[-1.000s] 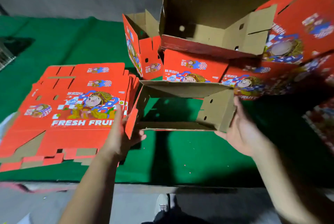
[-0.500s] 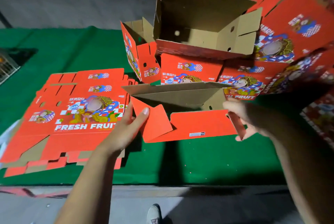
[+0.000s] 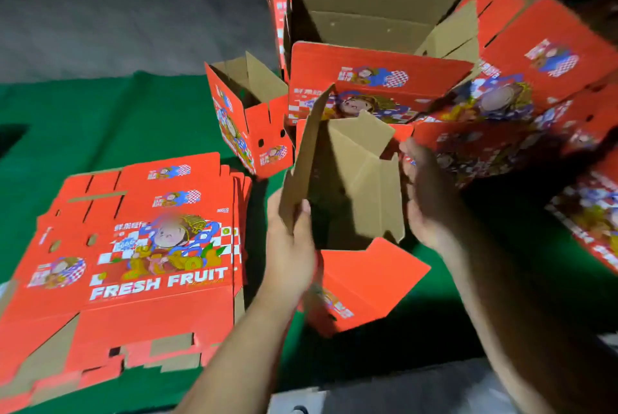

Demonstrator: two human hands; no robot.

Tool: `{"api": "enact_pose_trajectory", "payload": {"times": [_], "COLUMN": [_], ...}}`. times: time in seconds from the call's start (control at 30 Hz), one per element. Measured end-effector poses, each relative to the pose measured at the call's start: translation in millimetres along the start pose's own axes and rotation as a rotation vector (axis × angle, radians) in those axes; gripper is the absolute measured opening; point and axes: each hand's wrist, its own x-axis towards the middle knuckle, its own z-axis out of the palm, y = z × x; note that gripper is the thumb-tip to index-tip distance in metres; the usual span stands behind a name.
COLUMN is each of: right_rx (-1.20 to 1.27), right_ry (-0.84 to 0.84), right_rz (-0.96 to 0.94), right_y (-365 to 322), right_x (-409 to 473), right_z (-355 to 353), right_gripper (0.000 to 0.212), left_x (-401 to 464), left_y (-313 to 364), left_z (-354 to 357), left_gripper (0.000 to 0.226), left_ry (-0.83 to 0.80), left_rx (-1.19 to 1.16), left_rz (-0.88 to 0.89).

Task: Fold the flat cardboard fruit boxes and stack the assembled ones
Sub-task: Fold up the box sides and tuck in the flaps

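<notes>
- mid-fold on one box (image 3: 351, 186), held up over the green table (image 3: 117, 119), just ahead of the body, between the flat stack and the pile.
- left hand (image 3: 291, 243) pinching the box's left wall, thumb over the brown inside face, fingers behind.
- right hand (image 3: 428, 193) curled round the right edge, near the inner flaps (image 3: 368, 159); exact finger hold blurred, but grasping.
- box opened into a tube, brown interior facing the camera; inner flaps partly turned in, not locked.
- red bottom flap (image 3: 371, 276) hanging loose below, pointing toward the body.
- flat stack (image 3: 140, 246) lying to the left on the table, several blanks waiting, untouched.
- pile of assembled boxes (image 3: 374, 79) behind and to the right, leaning every way; one small open box (image 3: 247, 119) standing apart at its left.
- judged step: closing the base of this box.
- next move likely calls for squaring the walls, tucking the inner flaps flat, then folding the red flap up and over so its tab catches.
- after that, a free spot on the pile; tilt there suggests careful placing.
</notes>
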Motion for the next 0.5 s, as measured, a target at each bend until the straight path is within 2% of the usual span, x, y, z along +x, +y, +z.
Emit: {"api": "enact_pose_trajectory", "payload": {"times": [0.07,0.1,0.17,0.27,0.3,0.33,0.37,0.4,0.43,0.5], "right_rx": [0.042,0.009,-0.062,-0.050,-0.130,-0.229,-0.291,-0.287,-0.255,-0.219], "right_ry": [0.093,0.113,0.174,0.271,0.219,0.131,0.040,0.006,0.019,0.107], "right_rz": [-0.150,-0.237,-0.393,-0.447,-0.463,-0.477,-0.469,-0.433,-0.413,-0.385], "right_y": [29,45,64,84,92,101,110,113,112,98], "right_x": [-27,-41,-59,-65,-70,-76,-80,-79,-71,-39], "right_z": [-5,-13,-39,-73,-71,-63,-54,-46,-42,-42], "right_gripper": [0.055,0.062,0.058,0.046,0.054,0.071,0.089,0.098,0.099,0.086], "left_x": [-15,-16,-11,1,2,-2,-8,-15,-25,-43], "left_y": [8,8,4,9,13,18,20,19,18,12], "left_z": [20,27,37,55,61,66,70,72,74,72], "left_gripper": [0.063,0.066,0.056,0.056,0.062,0.070,0.076,0.079,0.080,0.076], "left_ry": [0.159,0.243,0.401,0.572,0.578,0.547,0.487,0.416,0.343,0.165], "left_rx": [0.066,0.073,0.070,-0.005,-0.038,-0.046,-0.038,-0.021,0.004,0.059], "left_rz": [0.054,0.042,-0.004,-0.145,-0.199,-0.227,-0.224,-0.205,-0.181,-0.110]}}
